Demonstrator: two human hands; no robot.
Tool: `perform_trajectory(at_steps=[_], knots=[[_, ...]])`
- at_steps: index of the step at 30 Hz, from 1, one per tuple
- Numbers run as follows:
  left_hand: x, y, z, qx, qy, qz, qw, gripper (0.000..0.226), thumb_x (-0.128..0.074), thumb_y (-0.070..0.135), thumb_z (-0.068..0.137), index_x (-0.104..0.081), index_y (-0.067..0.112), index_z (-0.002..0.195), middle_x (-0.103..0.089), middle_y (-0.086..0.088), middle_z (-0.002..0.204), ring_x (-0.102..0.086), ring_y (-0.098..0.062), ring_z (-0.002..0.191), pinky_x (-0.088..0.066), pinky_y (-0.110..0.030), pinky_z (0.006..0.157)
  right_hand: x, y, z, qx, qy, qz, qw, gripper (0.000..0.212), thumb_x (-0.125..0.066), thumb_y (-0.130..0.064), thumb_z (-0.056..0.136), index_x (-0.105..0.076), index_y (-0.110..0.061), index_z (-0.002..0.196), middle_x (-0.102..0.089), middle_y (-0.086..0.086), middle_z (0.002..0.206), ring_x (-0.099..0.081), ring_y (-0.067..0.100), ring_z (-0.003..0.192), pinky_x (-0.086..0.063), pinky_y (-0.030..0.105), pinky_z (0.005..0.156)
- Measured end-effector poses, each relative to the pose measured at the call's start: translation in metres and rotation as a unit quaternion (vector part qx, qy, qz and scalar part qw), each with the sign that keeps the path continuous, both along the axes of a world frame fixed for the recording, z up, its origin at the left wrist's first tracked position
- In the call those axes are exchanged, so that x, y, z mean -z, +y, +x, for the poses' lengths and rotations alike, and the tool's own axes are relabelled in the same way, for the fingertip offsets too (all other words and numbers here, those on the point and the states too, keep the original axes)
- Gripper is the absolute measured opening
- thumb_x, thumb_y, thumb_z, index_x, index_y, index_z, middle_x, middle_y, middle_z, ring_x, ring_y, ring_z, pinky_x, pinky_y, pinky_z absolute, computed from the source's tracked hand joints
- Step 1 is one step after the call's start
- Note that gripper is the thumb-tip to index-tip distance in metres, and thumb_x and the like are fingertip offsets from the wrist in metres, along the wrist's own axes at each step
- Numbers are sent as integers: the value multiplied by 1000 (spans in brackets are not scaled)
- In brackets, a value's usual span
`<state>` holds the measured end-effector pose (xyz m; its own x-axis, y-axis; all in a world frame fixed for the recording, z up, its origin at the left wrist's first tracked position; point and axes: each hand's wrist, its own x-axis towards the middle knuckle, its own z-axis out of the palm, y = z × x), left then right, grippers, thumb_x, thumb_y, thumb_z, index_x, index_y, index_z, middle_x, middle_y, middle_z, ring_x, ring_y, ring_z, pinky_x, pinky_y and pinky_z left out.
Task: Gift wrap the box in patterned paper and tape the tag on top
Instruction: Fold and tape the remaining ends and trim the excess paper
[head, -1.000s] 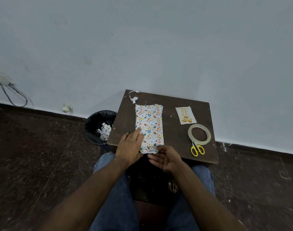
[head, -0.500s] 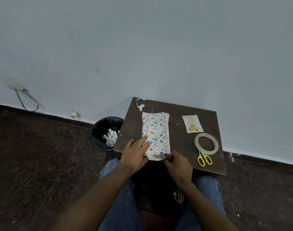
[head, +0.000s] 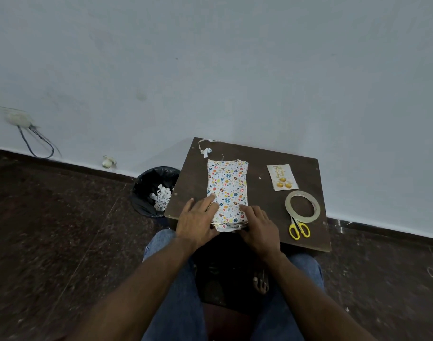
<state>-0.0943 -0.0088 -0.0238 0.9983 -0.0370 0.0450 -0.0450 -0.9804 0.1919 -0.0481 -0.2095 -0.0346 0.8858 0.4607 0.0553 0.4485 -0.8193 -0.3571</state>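
A box wrapped in white paper with a colourful egg pattern lies lengthways on a small dark brown table. My left hand rests flat on the box's near left corner, fingers straight. On the near right corner my right hand presses down, its fingers over the near end flap. The paper at the near end looks crumpled and loose. A cream gift tag with gold ornaments lies to the right of the box. Nearer me sit a tape roll and yellow scissors.
A black bin with paper scraps stands on the floor left of the table. A curled paper strip lies at the table's far left corner. The wall is close behind the table. My knees in jeans are under the near edge.
My right hand has turned over from palm-up below the box's near end to pressing down on its near right corner. My left hand has slid slightly along the near left corner.
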Motion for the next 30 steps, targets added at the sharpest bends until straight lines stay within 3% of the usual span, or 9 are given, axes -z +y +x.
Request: perform_trajectory(at_steps=[3, 8, 11, 15, 18, 25, 30], knots=[[1, 1, 0, 0, -9, -10, 1000, 66, -75, 52, 75, -57, 19, 129, -43, -1, 152, -53, -21, 129, -34, -47, 112, 0, -1, 0, -4, -4, 21, 1000, 62, -75, -35, 79, -53, -21, 136, -59, 0, 120, -58, 23, 107, -51, 34, 67], [-1, 10, -1, 0, -13, -89, 996, 52, -73, 34, 78, -62, 20, 127, -43, 5, 152, -56, -20, 123, -40, -43, 106, 3, -4, -2, 4, 3, 54, 999, 58, -72, -37, 83, -54, -23, 136, -59, -3, 116, -57, 20, 106, -50, 32, 64], [1, 12, -2, 1, -31, -107, 994, 50, -64, 51, 82, -65, 22, 124, -47, 7, 149, -60, -19, 116, -45, -44, 100, 0, -4, -1, 18, 17, 74, 997, 53, -66, -48, 89, -55, -26, 136, -59, -6, 119, -54, 14, 110, -46, 29, 66], [2, 12, -3, 2, -30, -111, 993, 66, -41, 68, 84, -66, 23, 124, -48, 8, 148, -62, -18, 114, -48, -42, 97, -2, -4, -3, 33, 47, 99, 993, 58, -55, -63, 89, -55, -30, 137, -58, -9, 120, -54, 11, 110, -46, 29, 69], [-2, 14, -3, -5, -11, -126, 992, 72, -35, 72, 83, -64, 24, 128, -43, 10, 151, -59, -17, 119, -44, -41, 101, -4, -2, -7, 71, 91, 143, 983, 52, -58, -59, 89, -56, -35, 136, -57, -13, 119, -54, 6, 105, -46, 29, 72], [-6, 11, -7, -22, -9, -177, 984, 68, -41, 71, 85, -64, 25, 129, -41, 15, 152, -61, -14, 116, -45, -35, 99, 0, 6, -14, 140, 153, 269, 941, 42, -67, -51, 86, -65, -37, 126, -58, -16, 110, -56, 3, 102, -48, 30, 81], [-8, 7, -5, -53, -19, -217, 974, 51, -47, 56, 90, -69, 24, 123, -46, 17, 148, -62, -11, 116, -49, -35, 96, -1, 19, -15, 219, 204, 413, 860, 34, -81, -25, 81, -74, -23, 114, -64, -5, 108, -61, 1, 98, -45, 15, 83]])
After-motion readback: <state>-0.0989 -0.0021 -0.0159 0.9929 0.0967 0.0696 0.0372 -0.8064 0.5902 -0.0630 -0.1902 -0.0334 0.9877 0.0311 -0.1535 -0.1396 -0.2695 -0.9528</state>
